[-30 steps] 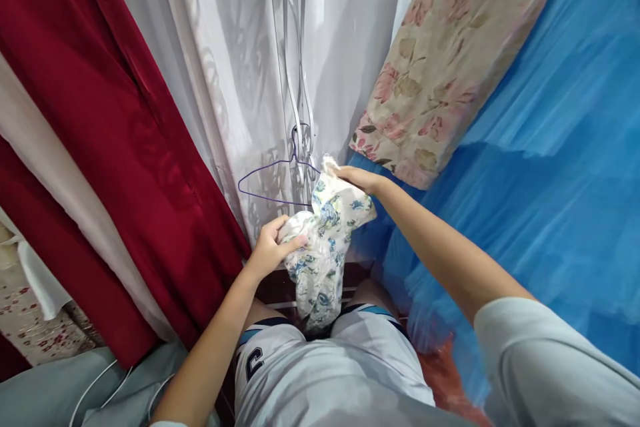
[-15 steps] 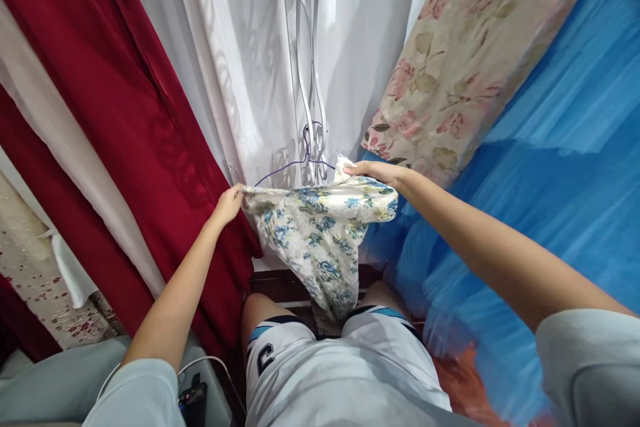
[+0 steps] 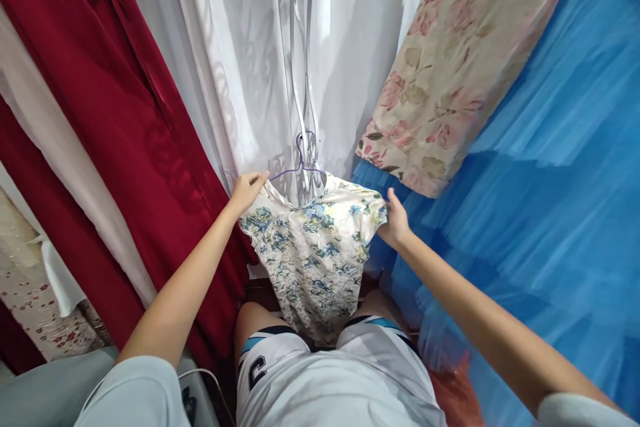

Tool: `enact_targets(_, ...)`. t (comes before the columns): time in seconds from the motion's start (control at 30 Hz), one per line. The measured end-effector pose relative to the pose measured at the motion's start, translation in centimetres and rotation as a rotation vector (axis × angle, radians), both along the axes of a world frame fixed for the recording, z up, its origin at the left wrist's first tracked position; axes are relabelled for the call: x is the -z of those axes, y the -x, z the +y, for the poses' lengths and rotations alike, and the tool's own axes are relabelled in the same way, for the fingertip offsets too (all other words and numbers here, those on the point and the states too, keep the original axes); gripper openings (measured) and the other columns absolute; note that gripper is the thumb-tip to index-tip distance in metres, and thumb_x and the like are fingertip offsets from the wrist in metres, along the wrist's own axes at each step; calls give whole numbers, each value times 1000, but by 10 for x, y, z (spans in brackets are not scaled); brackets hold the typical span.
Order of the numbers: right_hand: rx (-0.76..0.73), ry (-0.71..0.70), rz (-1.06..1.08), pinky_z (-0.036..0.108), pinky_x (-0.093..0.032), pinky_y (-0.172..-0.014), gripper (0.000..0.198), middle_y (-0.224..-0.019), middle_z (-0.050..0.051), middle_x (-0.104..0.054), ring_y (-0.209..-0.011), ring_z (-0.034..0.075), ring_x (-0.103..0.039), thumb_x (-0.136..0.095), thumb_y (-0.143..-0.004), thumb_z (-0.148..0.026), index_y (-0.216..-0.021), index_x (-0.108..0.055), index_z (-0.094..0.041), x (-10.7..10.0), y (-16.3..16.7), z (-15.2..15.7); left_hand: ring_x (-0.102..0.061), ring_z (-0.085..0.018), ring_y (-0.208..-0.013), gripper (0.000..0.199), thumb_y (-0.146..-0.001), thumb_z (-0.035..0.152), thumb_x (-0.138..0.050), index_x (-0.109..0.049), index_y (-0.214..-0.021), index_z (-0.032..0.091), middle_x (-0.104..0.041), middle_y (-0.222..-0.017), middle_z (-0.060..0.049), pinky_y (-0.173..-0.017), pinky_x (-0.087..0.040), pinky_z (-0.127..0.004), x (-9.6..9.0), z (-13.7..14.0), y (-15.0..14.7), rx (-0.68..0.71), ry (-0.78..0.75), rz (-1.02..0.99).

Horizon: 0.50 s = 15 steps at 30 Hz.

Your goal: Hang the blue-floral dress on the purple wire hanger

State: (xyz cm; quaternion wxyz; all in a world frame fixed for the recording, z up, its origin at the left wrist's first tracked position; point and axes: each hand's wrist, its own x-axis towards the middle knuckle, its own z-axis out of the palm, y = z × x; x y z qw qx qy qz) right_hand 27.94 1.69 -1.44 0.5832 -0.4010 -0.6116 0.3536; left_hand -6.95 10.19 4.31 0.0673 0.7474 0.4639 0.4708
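Note:
A white blouse with blue and yellow flowers (image 3: 320,247) hangs in front of me on a thin purple hanger (image 3: 301,163), its neckline open around the hanger's hook. My left hand (image 3: 249,190) pinches the blouse at its left shoulder, by the end of the hanger. At the opposite side, my right hand (image 3: 396,219) is at the sleeve edge, thumb pointing up and fingers partly hidden behind the cloth. The blouse's lower part drops between my knees.
White strips (image 3: 295,67) hang down to the hook before a white curtain (image 3: 345,47). Red drapes (image 3: 125,120) hang on the left. A floral cloth (image 3: 430,100) and blue tulle (image 3: 525,213) hang on the right. A grey seat (image 3: 55,387) with a cable is at lower left.
My right hand has moved from the blouse's shoulder out to its sleeve edge. The right shoulder now lies over the hanger, and the blouse hangs spread out instead of bunched.

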Motion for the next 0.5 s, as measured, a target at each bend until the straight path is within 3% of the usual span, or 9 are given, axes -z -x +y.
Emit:
enact_targets(0.07,91,-17,169,37,-56,-68,58,-85,7,-74,-82,27,-70,-49,-81,-75,-93,-66,-21,6,-7,1,-44,-14,-63,42,-89,53,-49,-54,-67,17,-45,-61,2,-62,-31,-25,-1,-12,-3,15,-67,75)
enact_targets(0.17,197,-84,294,34,-55,-69,46,-88,4,-72,-85,25,-68,-61,-76,-68,-89,-63,-24,-11,-9,16,-49,-17,-66,36,-88,49,-52,-59,-71,18,-51,-63,-1,-63,-31,-26,-11,-17,-10,-123,-122,168)
enact_targets(0.27,207,-130,195,33,-55,-72,47,-88,4,-70,-88,25,-66,-53,-82,-69,-90,-62,-24,-46,7,25,-55,-22,-75,26,-88,42,-53,-63,-82,19,-60,-73,-5,-66,-33,-28,-22,-8,-16,-239,-140,178)
enact_targets(0.33,169,-181,65,34,-54,-77,49,-88,4,-69,-90,25,-65,-45,-88,-68,-93,-64,-23,-62,27,11,-58,-23,-79,22,-87,39,-55,-64,-86,19,-63,-77,-6,-69,-35,-28,-22,0,-19,-249,-123,94)
enact_targets(0.4,17,-285,-128,36,-53,-84,50,-89,5,-69,-91,25,-64,-41,-92,-64,-96,-67,-22,-67,48,-20,-57,-20,-74,26,-88,41,-53,-63,-79,18,-62,-73,-5,-67,-36,-28,-15,3,-20,-213,-92,-83)
enact_targets(0.5,-506,-420,-548,38,-49,-94,42,-109,7,-69,-101,26,-64,-48,-94,-54,-116,-66,-22,-59,65,-73,-47,-14,-56,43,-91,53,-44,-57,-70,19,-49,-57,0,-57,-33,-26,4,-6,-21,-85,-58,-463)
